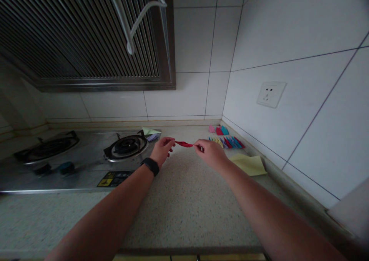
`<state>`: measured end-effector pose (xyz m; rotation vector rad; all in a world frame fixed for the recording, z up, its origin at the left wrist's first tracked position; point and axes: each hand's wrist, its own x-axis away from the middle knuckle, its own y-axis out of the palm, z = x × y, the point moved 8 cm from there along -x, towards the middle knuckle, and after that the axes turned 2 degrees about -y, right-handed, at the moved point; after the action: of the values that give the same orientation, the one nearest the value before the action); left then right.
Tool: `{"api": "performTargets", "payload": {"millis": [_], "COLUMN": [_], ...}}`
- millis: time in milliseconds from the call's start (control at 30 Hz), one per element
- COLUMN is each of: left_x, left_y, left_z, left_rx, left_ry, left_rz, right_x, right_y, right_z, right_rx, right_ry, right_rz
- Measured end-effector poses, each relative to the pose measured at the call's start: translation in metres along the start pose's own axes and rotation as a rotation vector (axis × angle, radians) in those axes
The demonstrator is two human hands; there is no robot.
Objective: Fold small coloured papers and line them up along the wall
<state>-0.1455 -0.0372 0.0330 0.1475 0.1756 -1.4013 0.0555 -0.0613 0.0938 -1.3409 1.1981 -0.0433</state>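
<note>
Both forearms come in from the lower corners, reach fwd over the desk [184, 218] & angle in twd each other. Black band [151, 166] on L wrist. L hand [162, 150] pinches the L end of the red paper [184, 144], other fingers loosely curled; R hand [211, 152], back up, fingers bent, pinches the R end. Paper's a thin strip, roughly level, btwn the hands over the desk. Yellow sheet [250, 165] lies just R of the R wrist, hob [86, 176] off L. Behind R hand, small folded pcs [230, 142] in rows, mixed colors, nr the wall.
</note>
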Motion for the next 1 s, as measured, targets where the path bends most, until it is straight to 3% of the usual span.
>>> {"api": "performTargets", "payload": {"millis": [167, 533, 1000], "left_x": [0.001, 0.002, 0.001], "left_y": [0.001, 0.002, 0.006], "left_z": [0.003, 0.007, 0.007], "left_rx": [0.01, -0.002, 0.01], "left_ry": [0.02, 0.059, 0.072], "left_rz": [-0.014, -0.015, -0.056], "right_x": [0.0, 0.0, 0.0], "right_y": [-0.003, 0.012, -0.009], "right_z": [-0.006, 0.016, -0.003], "right_rx": [-0.023, -0.208, -0.178], "right_ry": [-0.047, 0.064, -0.106], "right_rz": [0.011, 0.039, 0.145]}}
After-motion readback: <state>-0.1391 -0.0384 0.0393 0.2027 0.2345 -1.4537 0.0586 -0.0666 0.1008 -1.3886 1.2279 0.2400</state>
